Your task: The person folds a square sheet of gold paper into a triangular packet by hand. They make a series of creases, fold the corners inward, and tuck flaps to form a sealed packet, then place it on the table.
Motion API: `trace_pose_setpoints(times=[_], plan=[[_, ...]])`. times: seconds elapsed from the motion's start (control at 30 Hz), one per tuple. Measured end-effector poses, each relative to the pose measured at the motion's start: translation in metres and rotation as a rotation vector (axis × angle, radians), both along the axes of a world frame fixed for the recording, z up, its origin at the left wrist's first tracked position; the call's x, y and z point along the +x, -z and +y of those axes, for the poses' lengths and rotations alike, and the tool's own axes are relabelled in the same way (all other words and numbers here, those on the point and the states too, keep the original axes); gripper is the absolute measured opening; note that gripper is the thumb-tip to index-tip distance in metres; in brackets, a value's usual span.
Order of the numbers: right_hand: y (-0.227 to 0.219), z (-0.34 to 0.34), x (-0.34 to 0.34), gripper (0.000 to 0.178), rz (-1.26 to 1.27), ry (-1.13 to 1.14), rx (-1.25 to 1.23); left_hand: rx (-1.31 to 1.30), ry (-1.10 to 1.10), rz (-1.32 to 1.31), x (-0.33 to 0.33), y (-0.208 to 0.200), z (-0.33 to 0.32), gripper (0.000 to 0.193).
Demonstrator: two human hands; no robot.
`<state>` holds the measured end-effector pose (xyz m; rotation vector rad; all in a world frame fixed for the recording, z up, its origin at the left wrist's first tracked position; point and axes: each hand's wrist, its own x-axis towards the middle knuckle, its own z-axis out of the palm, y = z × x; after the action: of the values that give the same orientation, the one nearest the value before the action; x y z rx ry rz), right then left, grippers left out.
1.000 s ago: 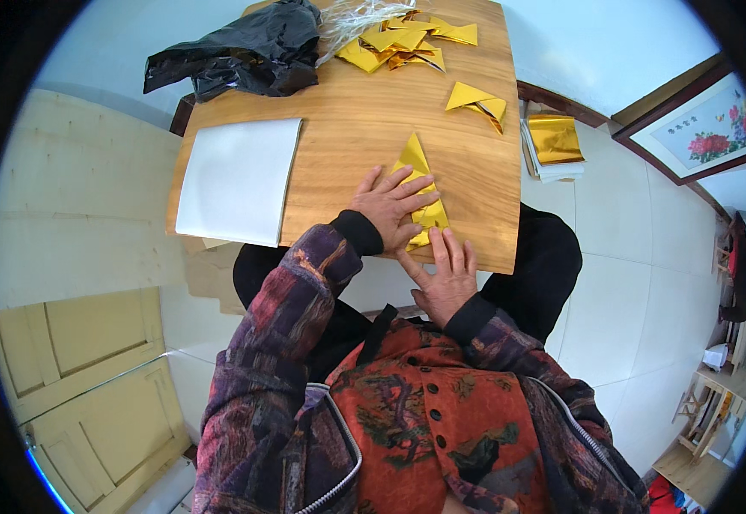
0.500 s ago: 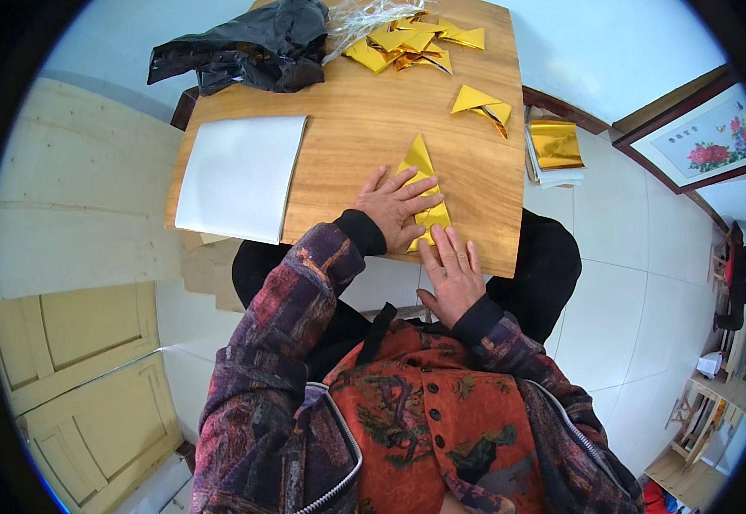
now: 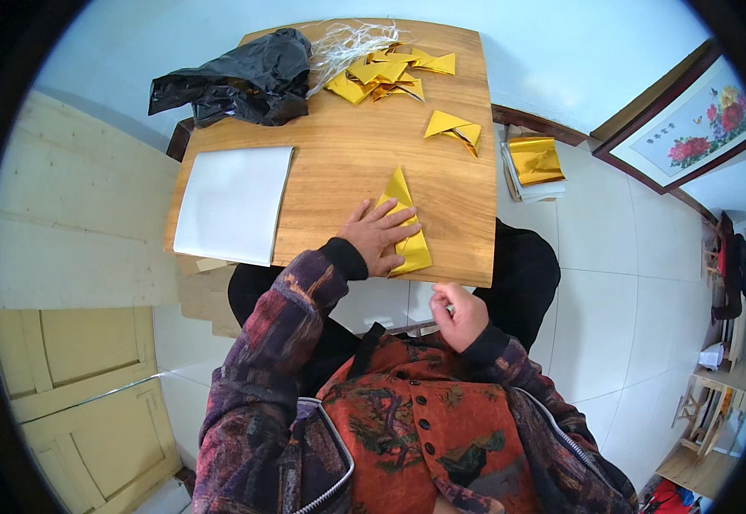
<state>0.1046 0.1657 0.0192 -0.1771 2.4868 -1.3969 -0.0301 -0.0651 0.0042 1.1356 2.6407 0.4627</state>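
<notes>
One gold triangle (image 3: 412, 250) lies partly under left hand (image 3: 376, 239) — beyond right hand (image 3: 461, 318).

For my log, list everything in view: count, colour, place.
Table: one, brown, centre
Triangle: one, gold, table's near edge
Lone piece: one, gold, table's right
Folded pile: several, gold, far side
Strands: many, whitish, beside pile
Bag: one, black, table's far left
Paper: count unclear, white, table's left
Foil stack: one, gold, right of table
Framed picture: one, multicoloured, right wall
Board: one, pale, left
Door panels: two, yellowish, lower left
Shelving: one, tan, lower right
Jacket: one, multicoloured, bottom
Left hand: one, dark-cuffed, on triangle
Right hand: one, dark-cuffed, near table
Legs: two, black, below
</notes>
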Motion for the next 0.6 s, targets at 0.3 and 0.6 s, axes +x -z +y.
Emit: trace_pose_setpoints(times=[0.3, 0.6], plan=[[0.051, -0.014, -0.007, 0.031, -0.813, 0.328, -0.941, 0.013, 0.043, 0.007, 0.047, -0.004, 0.004, 0.072], [0.051, -0.027, -0.006, 0.018, -0.698, 0.454, -0.863, 0.788, -0.593, 0.030, 0.082, -0.017, -0.010, 0.048]])
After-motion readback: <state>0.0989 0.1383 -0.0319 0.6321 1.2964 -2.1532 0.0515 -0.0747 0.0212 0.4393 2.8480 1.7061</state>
